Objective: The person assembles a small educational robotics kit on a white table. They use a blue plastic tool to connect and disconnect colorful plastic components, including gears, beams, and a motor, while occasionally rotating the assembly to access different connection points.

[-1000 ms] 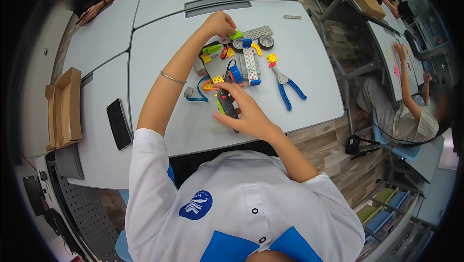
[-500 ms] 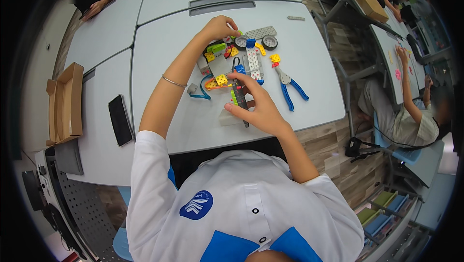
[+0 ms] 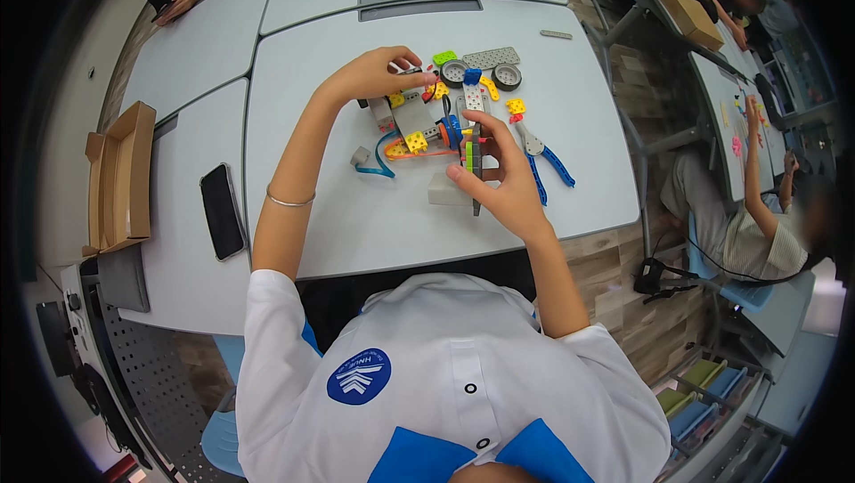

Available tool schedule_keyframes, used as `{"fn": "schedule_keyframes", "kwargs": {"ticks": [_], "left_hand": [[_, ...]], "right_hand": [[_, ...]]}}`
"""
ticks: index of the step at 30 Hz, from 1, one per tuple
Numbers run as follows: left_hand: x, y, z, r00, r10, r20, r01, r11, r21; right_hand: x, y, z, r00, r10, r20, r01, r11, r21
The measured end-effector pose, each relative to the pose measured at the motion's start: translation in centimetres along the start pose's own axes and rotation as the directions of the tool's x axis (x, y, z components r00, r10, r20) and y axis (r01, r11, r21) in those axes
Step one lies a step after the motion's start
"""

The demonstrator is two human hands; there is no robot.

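Note:
In my right hand (image 3: 506,182), a thin dark grey and green building-kit piece (image 3: 476,161) stands on edge between thumb and fingers. My left hand (image 3: 374,75) is over a grey block of the kit build (image 3: 411,114), its fingers curled and thumb stretched toward a small dark piece with a cable; the grip is partly hidden. Between the hands sit a blue-and-orange round part (image 3: 451,132) and a yellow connector (image 3: 416,141). Beyond them lie two wheels (image 3: 507,77), a white perforated beam (image 3: 473,100) and a lime green piece (image 3: 444,57).
Blue-handled pliers (image 3: 554,167) lie right of my right hand, beside a yellow connector (image 3: 516,106). A teal ribbon strip (image 3: 378,170) and a pale block (image 3: 448,189) are nearer me. A phone (image 3: 222,213) and an open cardboard box (image 3: 125,182) lie left. Other people sit at nearby tables.
My left hand has drawn back and left, off the lime green piece. My right hand has moved right with the grey and green piece, uncovering the blue-and-orange round part.

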State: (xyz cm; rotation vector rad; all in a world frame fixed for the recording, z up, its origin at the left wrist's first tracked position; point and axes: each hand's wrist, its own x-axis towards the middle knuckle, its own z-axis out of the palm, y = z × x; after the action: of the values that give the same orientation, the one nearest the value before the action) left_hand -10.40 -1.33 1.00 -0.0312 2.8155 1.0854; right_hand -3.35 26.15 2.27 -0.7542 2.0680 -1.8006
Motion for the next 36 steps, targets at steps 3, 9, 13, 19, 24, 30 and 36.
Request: {"fn": "schedule_keyframes", "kwargs": {"ticks": [3,9,13,19,24,30,36], "left_hand": [[-1.7,-0.5,-0.4,0.998,0.060,0.026,-0.061,0.996,0.057],[-6.4,0.0,-1.3,0.990,-0.083,-0.117,0.073,0.994,-0.086],[-8.2,-0.2,-1.7,0.976,-0.155,-0.155,0.153,0.988,-0.022],[-8.2,-0.9,-1.5,0.973,-0.198,-0.119,0.201,0.979,0.014],[-6.5,-0.3,-2.4,0.993,-0.122,-0.007,0.121,0.973,0.198],[2.3,2.4,-0.5,0.902,0.430,-0.030,-0.410,0.878,0.247],[6.9,4.5,2.9,0.943,0.266,0.199,-0.332,0.749,0.574]], "right_hand": [[0.0,0.0,0.4,1.000,-0.023,0.005,0.023,0.999,-0.045],[-0.1,0.0,1.1,0.999,-0.035,0.038,0.037,0.997,-0.066],[0.0,0.0,1.4,0.997,-0.024,0.074,0.030,0.996,-0.087],[-0.1,-0.2,2.1,0.994,-0.026,0.104,0.035,0.995,-0.089],[-0.4,0.7,2.2,0.989,-0.070,0.130,0.088,0.987,-0.138],[-0.4,0.2,2.4,0.980,-0.082,0.179,0.104,0.988,-0.117],[-0.4,-0.3,2.2,0.980,-0.070,0.187,0.090,0.991,-0.101]]}}
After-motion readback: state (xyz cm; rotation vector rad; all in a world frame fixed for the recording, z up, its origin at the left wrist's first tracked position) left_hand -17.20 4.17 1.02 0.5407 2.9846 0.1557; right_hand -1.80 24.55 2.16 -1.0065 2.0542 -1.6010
